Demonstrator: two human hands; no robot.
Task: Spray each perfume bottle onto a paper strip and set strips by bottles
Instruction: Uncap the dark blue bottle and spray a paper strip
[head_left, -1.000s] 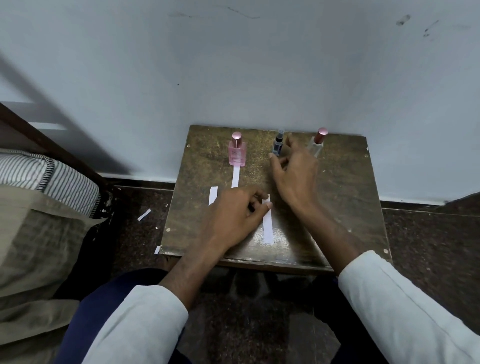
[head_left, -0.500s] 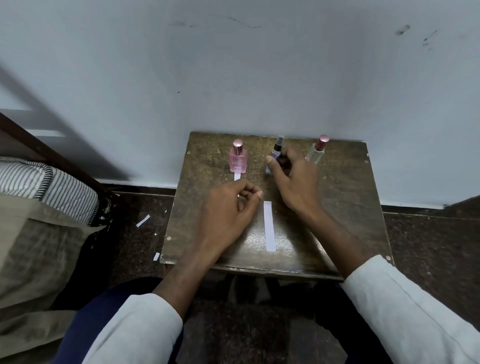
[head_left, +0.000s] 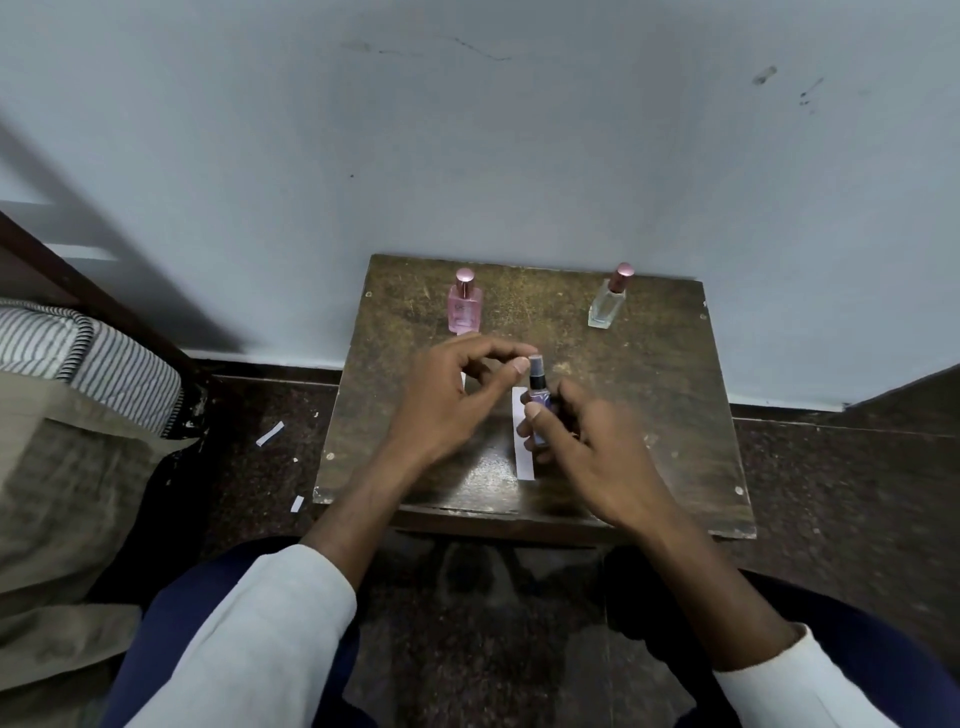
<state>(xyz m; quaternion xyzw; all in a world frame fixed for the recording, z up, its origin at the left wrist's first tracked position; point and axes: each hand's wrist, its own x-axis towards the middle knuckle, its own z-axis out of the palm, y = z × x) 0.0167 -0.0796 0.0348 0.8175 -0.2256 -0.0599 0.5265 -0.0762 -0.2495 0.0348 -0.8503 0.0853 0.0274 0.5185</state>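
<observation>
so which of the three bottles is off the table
The purple bottle, held in the right hand. The pink bottle and the clear bottle both stand at the back of the table.

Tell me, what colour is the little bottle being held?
Purple, with a dark spray top. The small bottle shows best in the head view, gripped by the right hand.

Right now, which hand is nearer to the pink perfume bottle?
Left. The left hand is just in front of the pink perfume bottle; the right hand, holding the purple bottle, is farther right.
</observation>
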